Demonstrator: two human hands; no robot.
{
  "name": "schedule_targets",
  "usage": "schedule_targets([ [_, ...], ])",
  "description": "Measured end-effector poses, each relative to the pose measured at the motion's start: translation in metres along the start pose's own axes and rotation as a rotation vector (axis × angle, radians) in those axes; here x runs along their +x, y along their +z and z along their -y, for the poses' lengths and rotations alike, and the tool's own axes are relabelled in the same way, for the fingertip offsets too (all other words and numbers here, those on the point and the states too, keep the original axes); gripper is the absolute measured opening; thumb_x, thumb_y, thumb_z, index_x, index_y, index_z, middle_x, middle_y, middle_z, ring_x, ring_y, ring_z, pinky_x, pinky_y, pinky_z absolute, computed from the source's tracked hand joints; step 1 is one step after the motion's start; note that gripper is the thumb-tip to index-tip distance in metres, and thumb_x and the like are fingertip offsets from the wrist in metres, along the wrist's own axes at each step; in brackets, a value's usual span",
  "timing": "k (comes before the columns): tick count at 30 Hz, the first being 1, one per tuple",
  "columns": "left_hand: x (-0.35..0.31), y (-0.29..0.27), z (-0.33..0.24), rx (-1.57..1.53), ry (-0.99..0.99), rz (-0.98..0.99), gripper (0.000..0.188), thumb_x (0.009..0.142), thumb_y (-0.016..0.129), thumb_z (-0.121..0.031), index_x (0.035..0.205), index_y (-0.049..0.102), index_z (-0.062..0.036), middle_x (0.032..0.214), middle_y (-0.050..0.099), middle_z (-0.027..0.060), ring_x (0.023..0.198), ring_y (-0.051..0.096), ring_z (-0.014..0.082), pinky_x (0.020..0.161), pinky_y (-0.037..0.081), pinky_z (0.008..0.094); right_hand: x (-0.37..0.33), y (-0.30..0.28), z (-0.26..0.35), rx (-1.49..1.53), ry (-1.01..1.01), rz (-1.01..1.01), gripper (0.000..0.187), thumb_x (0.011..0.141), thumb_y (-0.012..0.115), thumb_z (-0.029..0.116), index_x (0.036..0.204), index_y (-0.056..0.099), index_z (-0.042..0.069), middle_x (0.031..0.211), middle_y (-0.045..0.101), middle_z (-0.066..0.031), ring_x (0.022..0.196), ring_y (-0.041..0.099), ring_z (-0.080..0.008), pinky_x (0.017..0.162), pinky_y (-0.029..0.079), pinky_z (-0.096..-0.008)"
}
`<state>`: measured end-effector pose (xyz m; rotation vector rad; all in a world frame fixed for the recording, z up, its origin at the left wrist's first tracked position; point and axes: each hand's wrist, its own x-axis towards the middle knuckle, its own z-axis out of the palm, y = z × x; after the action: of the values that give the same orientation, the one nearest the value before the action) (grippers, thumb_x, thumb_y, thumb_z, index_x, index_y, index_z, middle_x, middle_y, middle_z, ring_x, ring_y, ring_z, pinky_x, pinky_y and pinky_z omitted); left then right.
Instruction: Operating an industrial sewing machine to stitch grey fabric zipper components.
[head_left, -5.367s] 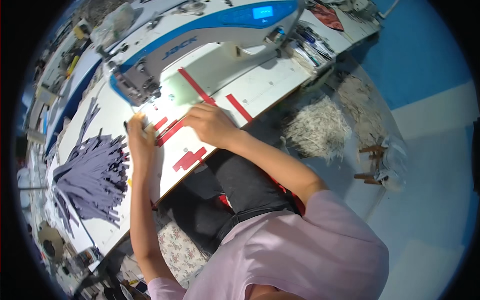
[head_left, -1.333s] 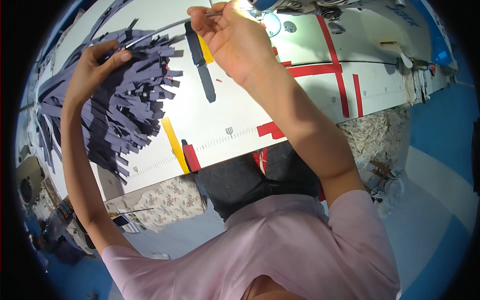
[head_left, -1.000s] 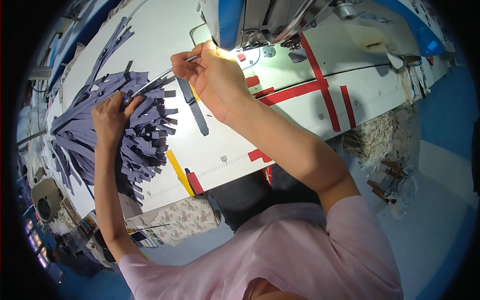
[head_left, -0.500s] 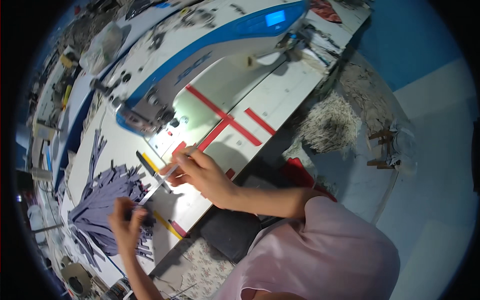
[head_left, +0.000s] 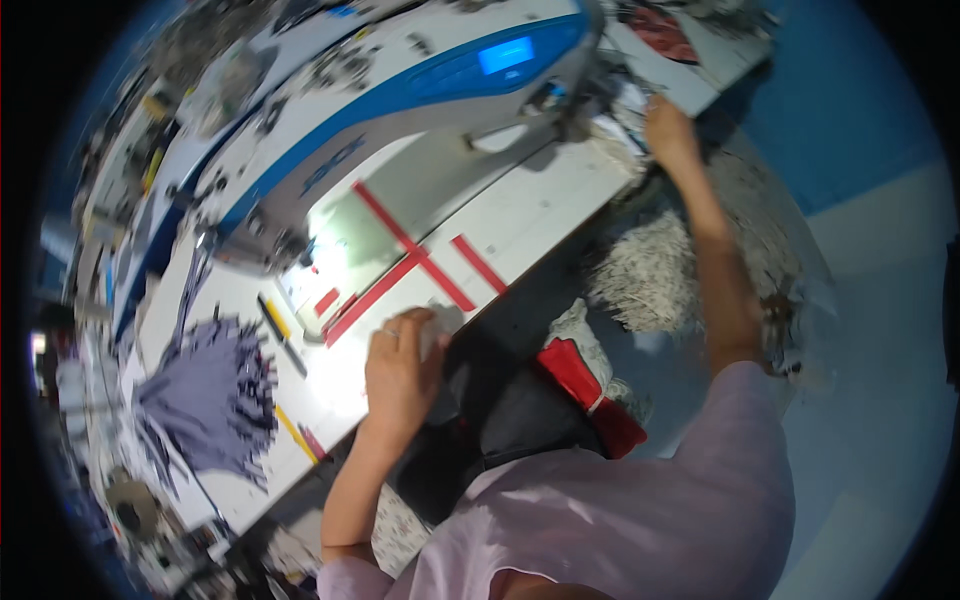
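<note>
My left hand point(head_left: 400, 370) is over the front part of the white sewing table, its fingers curled. A pale blurred patch shows between its fingertips and thumb; I cannot tell what it is. My right hand point(head_left: 670, 135) reaches far to the right, fingers closed at the edge of a pile of whitish pieces point(head_left: 622, 125) at the table's end. What those fingers hold is hidden. The sewing machine point(head_left: 370, 150), white and blue with a lit screen, stands beyond my hands, its lamp shining on the needle area. Red tape strips point(head_left: 415, 250) mark the table.
A bundle of purple-grey fabric strips point(head_left: 205, 400) lies on the table's left. Near it are a black-and-yellow tool point(head_left: 282, 335) and a yellow stick point(head_left: 295, 433). Below the right edge are a heap of pale scraps point(head_left: 650, 270) and a red cloth point(head_left: 572, 372).
My right hand has swung from the needle area to the pile at the far right. My left hand has moved right, away from the purple-grey strips. The thin white strip between them is no longer visible.
</note>
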<state>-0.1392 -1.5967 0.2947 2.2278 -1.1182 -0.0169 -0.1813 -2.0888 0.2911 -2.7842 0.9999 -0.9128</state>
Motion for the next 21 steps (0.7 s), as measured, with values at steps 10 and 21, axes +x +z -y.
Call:
schedule_targets([
  [10,-0.015,-0.037,0.091,0.255,-0.226,-0.27,0.021,0.087,0.068,-0.003,0.107,0.062,-0.004,0.104,0.06,0.0136,0.097,0.06,0.0333,0.082,0.05,0.0401,0.097,0.071,-0.057,-0.23,-0.274,0.236,0.032,0.096,0.052,0.021,0.116,0.07,0.004,0.109,0.068,-0.0274,0.106,0.063,-0.0444,0.091,0.049,-0.0515],
  [21,0.015,-0.036,0.122,0.293,-0.375,-0.25,0.028,0.096,0.063,-0.023,0.121,0.067,-0.0089,0.103,0.06,0.0099,0.079,0.065,0.0278,0.064,0.051,0.0389,0.201,-0.002,0.068,1.133,0.523,0.542,0.049,0.098,0.062,0.041,0.126,0.063,0.001,0.118,0.069,-0.0138,0.103,0.069,-0.026,0.092,0.057,-0.0372],
])
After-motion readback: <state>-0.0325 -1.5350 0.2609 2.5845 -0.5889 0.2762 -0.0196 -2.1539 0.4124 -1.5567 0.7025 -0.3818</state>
